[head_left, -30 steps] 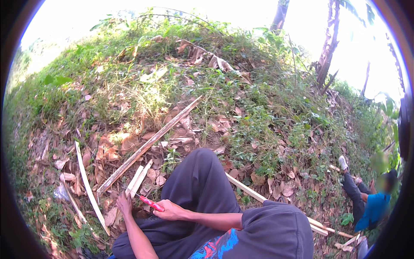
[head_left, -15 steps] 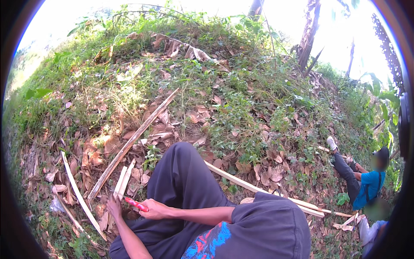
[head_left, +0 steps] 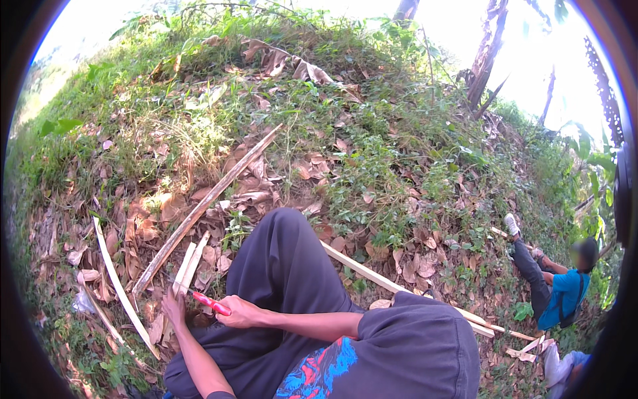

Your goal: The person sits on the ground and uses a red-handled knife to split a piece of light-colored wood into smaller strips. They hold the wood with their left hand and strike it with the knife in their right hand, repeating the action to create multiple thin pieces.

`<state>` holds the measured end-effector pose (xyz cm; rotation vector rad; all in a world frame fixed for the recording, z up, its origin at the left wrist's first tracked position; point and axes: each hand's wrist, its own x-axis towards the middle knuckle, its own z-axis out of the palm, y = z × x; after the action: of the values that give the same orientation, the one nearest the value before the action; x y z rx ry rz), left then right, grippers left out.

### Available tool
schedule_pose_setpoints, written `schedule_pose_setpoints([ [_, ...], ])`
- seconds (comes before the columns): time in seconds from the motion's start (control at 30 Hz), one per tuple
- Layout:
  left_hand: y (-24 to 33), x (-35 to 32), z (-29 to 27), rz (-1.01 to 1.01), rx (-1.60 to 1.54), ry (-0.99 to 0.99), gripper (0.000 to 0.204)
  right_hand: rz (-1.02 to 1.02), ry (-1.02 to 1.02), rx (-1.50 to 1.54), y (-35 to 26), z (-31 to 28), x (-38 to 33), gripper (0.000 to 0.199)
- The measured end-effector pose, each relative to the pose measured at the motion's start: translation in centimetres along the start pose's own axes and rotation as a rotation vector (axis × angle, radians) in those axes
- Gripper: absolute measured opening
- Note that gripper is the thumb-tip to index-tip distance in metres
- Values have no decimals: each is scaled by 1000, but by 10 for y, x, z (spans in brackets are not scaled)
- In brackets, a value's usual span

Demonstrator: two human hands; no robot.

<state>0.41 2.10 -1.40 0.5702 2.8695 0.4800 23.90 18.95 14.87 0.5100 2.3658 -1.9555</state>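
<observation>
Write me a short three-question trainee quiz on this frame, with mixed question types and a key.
1. True or false: the right hand grips a red-handled tool.
2. What does the left hand hold? A) a pale split wooden strip B) a plastic bottle C) a rope
3. Where is the other person in the blue shirt sitting: on the wearer's left or right?

Key: 1 true. 2 A, the split strip that rises from that hand over the leaf litter. 3 right, downslope at the picture's edge.

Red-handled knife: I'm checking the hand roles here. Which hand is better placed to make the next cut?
Likely the right hand: it grips the red-handled knife, while the left hand steadies the split wooden strips.
</observation>
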Motion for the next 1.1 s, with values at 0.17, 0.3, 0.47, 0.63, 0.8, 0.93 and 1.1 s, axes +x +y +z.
schedule_pose_setpoints([
  [0.17,2,-1,-5,-27,-15,-25,60,-42,3,-22,1,0,-4,25],
  [0.3,-4,1,-1,3,-7,4,61,-69,21,-29,-1,3,-5,25],
  [0.47,-10,1,6,31,8,52,61,-29,-6,-33,-2,1,-5,25],
  [0.63,-7,1,1,12,31,23,60,-18,-15,-33,-1,2,-6,25],
  [0.8,-1,0,0,31,15,35,59,-48,10,-30,9,5,-3,25],
  [0.93,-1,-1,-2,31,33,55,56,-57,0,-40,15,8,0,25],
  [1.1,-1,4,5,27,24,77,49,-38,1,-43,12,5,-1,25],
])
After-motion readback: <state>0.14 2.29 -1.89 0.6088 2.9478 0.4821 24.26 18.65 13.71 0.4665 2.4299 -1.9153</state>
